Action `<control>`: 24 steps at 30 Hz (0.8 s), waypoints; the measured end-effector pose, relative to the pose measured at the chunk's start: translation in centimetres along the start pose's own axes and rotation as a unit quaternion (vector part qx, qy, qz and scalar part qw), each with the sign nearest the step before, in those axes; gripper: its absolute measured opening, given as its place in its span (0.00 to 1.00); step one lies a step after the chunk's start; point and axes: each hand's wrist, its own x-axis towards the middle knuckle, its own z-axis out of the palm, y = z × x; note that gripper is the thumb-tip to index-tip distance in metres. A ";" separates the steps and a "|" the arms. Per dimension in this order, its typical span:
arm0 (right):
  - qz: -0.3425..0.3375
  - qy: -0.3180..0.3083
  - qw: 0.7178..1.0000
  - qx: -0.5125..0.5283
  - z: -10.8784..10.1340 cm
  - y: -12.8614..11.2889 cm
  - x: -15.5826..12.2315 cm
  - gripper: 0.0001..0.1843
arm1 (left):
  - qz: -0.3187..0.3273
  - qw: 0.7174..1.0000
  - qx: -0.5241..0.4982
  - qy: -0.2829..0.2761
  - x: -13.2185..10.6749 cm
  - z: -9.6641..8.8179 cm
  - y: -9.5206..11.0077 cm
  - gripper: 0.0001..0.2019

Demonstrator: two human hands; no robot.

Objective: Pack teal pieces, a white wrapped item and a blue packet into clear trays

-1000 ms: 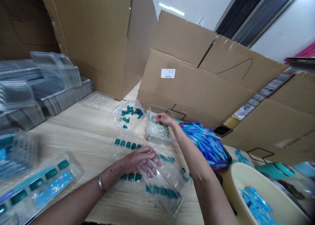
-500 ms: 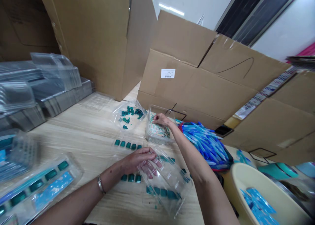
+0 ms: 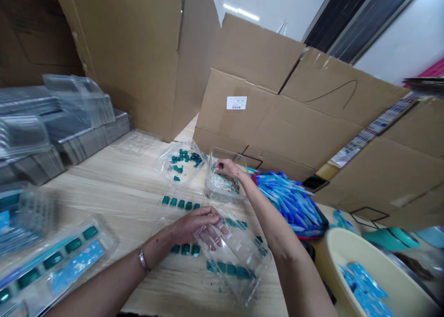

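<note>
My left hand (image 3: 194, 224) rests on the raised lid of a clear plastic clamshell pack (image 3: 232, 254), fingers curled over its edge and gripping it. Teal square pieces (image 3: 180, 204) sit in rows in the pack's tray. My right hand (image 3: 227, 168) reaches into a small clear tub (image 3: 222, 183) of pale speckled pieces, fingertips pinched among them; what they hold is hidden. A clear bag with loose teal pieces (image 3: 182, 162) lies just left of the tub.
Stacks of empty clear clamshells (image 3: 52, 118) fill the left. Filled packs (image 3: 52, 261) lie at the near left. A pile of blue pens (image 3: 289, 199) sits right of the tub, a cream basin (image 3: 350, 261) with blue packets at the lower right. Cardboard boxes (image 3: 277, 122) wall the back.
Almost nothing differs. My right hand's fingers have shifted slightly inside the tub; my left hand stays on the clamshell lid.
</note>
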 end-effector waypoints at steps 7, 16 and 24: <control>-0.041 -0.017 0.999 -0.017 0.2 -0.7 -0.6 0.14 | 0.002 1.000 0.001 -0.009 -0.2 0.0 0.2 0.13; -0.025 -0.009 1.000 0.010 1.2 -2.1 -0.4 0.09 | 0.004 1.000 0.002 -0.008 -0.1 0.1 0.2 0.11; 0.029 -0.006 0.999 0.044 2.3 -2.4 0.0 0.07 | 0.005 1.000 0.001 -0.006 0.3 -0.3 -0.4 0.10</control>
